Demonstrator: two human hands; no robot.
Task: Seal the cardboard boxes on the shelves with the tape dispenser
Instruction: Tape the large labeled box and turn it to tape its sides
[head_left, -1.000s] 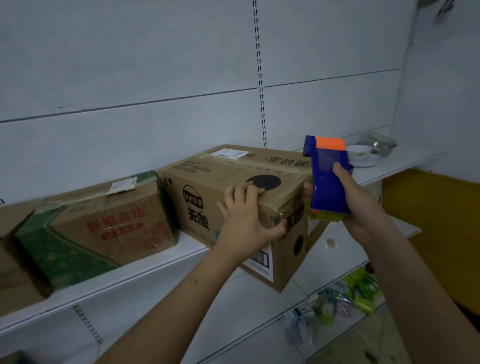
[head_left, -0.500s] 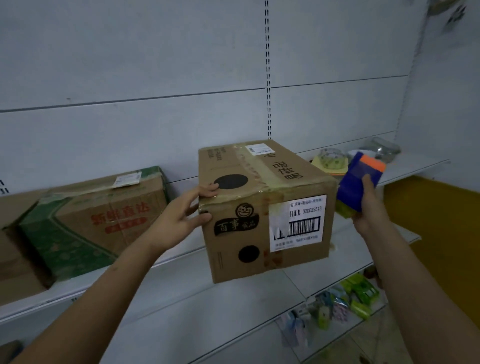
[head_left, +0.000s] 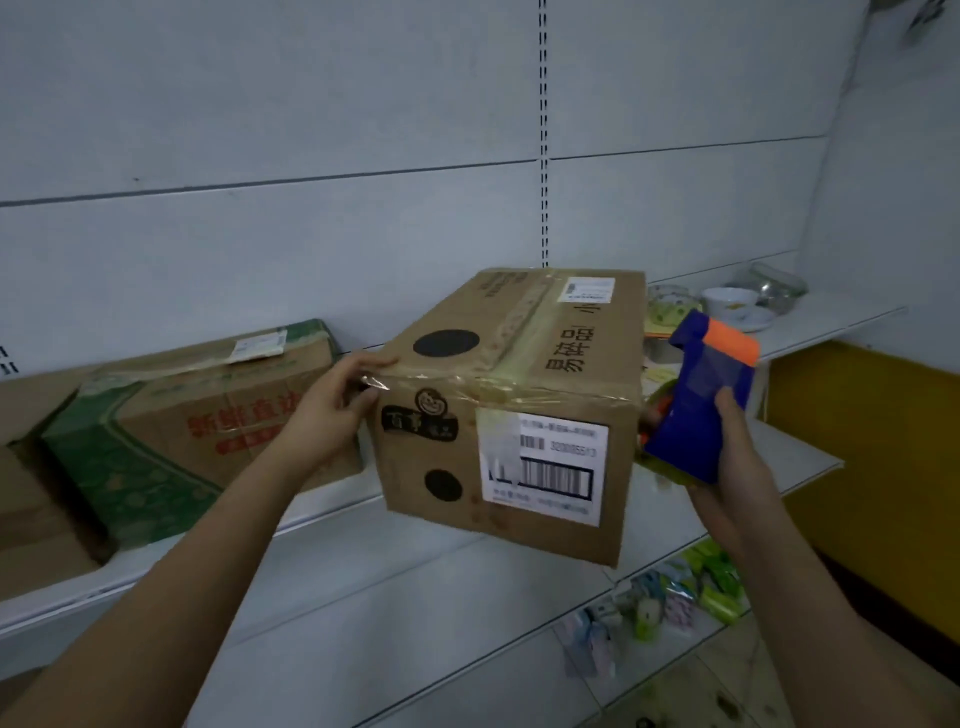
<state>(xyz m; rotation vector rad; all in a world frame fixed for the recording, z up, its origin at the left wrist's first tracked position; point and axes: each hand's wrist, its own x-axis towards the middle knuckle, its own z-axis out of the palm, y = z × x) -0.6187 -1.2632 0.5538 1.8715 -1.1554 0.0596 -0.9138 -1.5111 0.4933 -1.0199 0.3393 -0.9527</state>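
Observation:
A brown cardboard box (head_left: 519, 395) with a barcode label and black dots juts out over the front edge of the white shelf (head_left: 322, 512), its end face turned toward me. Clear tape runs along its top seam and across the near top edge. My left hand (head_left: 337, 405) grips the box's upper left corner, thumb on the side, fingers on top. My right hand (head_left: 727, 457) holds a blue tape dispenser (head_left: 701, 410) with an orange end, just right of the box's right side.
A green-and-brown taped box (head_left: 197, 415) sits on the same shelf at left, with another brown box (head_left: 31, 514) at the far left edge. Bowls (head_left: 732, 306) stand on the right shelf. Packets (head_left: 717, 582) lie on a lower shelf. A yellow panel (head_left: 857, 441) is at right.
The box has been swung round so its barcode end faces me and its far end points back right. My left hand shifted to the upper left corner. The dispenser dropped lower beside the box.

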